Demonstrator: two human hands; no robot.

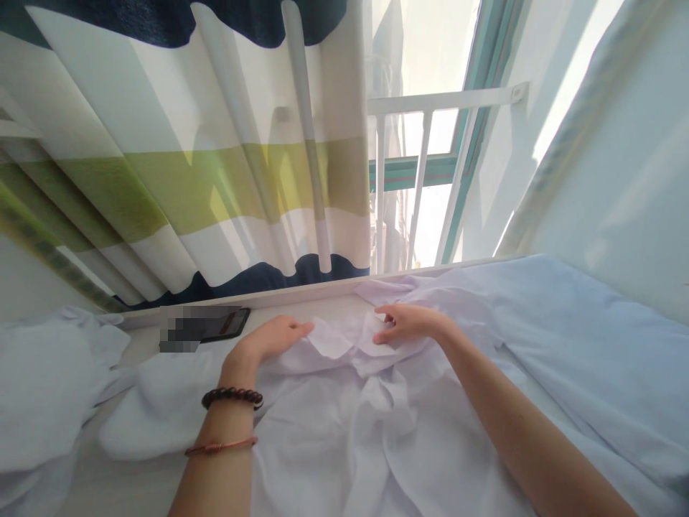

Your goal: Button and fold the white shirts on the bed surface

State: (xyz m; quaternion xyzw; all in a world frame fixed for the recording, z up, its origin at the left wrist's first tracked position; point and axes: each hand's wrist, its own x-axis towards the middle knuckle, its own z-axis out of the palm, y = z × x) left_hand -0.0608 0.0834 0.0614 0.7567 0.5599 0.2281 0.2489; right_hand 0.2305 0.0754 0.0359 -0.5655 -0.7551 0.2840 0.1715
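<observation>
A white collared shirt (323,424) lies spread and wrinkled in front of me, with its collar (336,341) at the far end. My left hand (277,337) is closed on the cloth at the left of the collar; the thumb shows on top and the other fingers are mostly hidden. At the collar's right side, my right hand (403,323) has its thumb and index finger curled round the edge of the fabric. Both hands are at about the same height, a short way apart.
Beyond my left hand a dark phone (226,324) lies near the bed's edge board (301,293). White bedding (43,388) is bunched at the left. A striped curtain (215,179) hangs behind, beside a white railing (425,179) and a window.
</observation>
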